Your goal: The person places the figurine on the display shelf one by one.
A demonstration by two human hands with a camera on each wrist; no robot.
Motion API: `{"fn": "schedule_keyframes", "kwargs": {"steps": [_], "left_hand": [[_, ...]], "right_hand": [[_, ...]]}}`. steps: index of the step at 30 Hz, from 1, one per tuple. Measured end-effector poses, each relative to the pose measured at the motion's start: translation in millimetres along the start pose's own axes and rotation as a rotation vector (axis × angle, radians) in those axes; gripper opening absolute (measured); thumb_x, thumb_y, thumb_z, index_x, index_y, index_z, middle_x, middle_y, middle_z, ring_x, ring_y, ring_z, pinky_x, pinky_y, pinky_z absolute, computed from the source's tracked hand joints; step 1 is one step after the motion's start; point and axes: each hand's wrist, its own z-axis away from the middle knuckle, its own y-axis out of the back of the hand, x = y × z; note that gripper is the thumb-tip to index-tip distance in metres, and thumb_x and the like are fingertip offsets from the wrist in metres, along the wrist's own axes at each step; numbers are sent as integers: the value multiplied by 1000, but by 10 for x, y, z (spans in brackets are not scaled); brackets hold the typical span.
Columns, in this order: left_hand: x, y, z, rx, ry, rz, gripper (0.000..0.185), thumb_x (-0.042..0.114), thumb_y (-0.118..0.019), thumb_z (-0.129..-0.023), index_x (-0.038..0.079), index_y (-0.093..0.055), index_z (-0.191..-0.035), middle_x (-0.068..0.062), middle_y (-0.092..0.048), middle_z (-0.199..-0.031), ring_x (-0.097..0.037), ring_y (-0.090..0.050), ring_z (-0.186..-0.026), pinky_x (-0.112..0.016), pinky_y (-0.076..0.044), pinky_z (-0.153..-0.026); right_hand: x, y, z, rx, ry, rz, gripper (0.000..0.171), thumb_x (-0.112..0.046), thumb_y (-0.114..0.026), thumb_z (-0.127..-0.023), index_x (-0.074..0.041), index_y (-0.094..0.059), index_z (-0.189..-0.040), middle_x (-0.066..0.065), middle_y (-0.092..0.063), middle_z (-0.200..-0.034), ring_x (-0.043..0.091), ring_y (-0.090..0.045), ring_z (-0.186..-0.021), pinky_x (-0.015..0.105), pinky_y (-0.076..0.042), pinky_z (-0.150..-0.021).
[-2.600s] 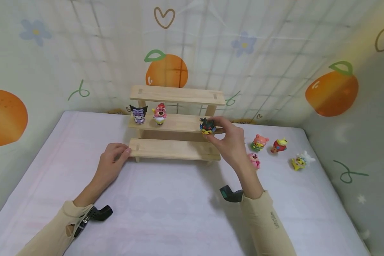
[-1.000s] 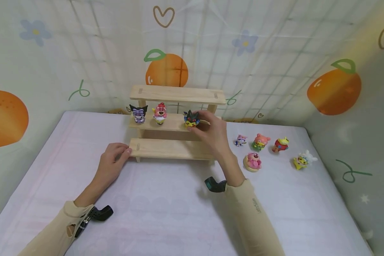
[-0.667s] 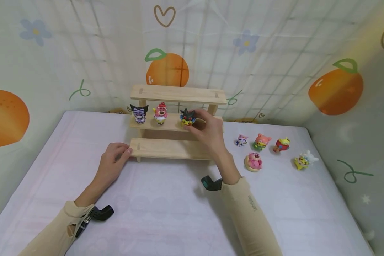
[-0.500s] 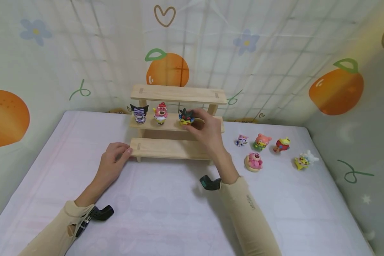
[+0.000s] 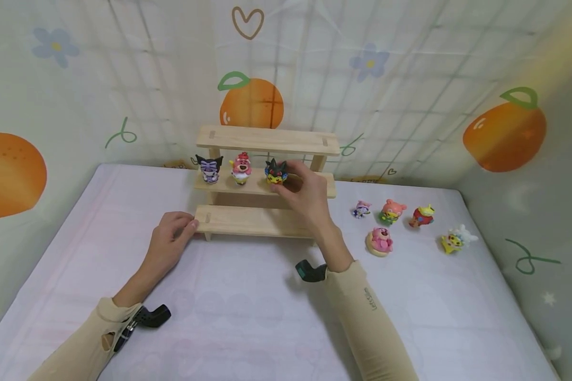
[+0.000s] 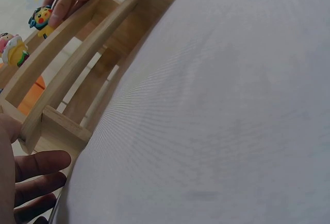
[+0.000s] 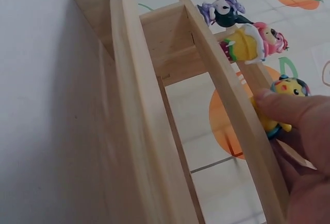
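My right hand [image 5: 310, 193] pinches a small yellow figurine with a dark spiky hood [image 5: 276, 173] between thumb and fingers. It stands upright at the middle shelf of a three-tier wooden display stand [image 5: 252, 221], its feet right at the board in the right wrist view. To its left on that shelf stand a pink bear figurine [image 5: 241, 169] and a purple figurine with black pointed ears [image 5: 209, 170]. My left hand [image 5: 171, 235] touches the left end of the lowest shelf, and its other fingers [image 6: 41, 165] extend loosely below the board in the left wrist view.
Several more figurines lie right of the stand: a small lilac one [image 5: 361, 209], a pink-hooded one [image 5: 392, 212], a red one [image 5: 421, 216], a pink bear on a round base [image 5: 380, 242] and a yellow-and-white one [image 5: 454, 241]. A printed curtain [image 5: 305, 63] hangs behind the table.
My right hand has carried the dark-hooded figurine leftward from the stand's right end to beside the pink bear, with only a slight shift in the last half second. My left hand has stayed in place.
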Motion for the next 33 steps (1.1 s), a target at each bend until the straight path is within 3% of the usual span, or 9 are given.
{"fn": "schedule_keyframes", "kwargs": {"steps": [9, 16, 33], "left_hand": [[-20, -26, -16, -3, -18, 5, 31, 24, -63, -107, -4, -78, -103, -17, -68, -120, -34, -56, -124, -53, -40, -109], [-16, -36, -23, 1, -10, 11, 32, 25, -63, -106, -4, -77, -105, -16, -68, -120, -33, -56, -124, -52, -40, -108], [-47, -11, -9, 6, 1, 12, 32, 25, -64, -106, -4, -77, -107, -17, -66, -122, -34, -56, -125, -53, -40, -109]], "right_hand": [[-5, 73, 55, -3, -21, 133, 46, -10, -90, -84, -6, -69, -125, 12, -77, -120, 26, -74, -114, 36, -57, -101], [18, 196, 124, -3, -26, 73, 44, -8, -87, -87, -5, -69, -127, 11, -76, -125, 26, -75, -115, 33, -57, -102], [130, 527, 357, 95, 9, 212, 41, -13, -89, -86, -6, -71, -123, 7, -79, -118, 23, -76, -109, 39, -58, -100]]}}
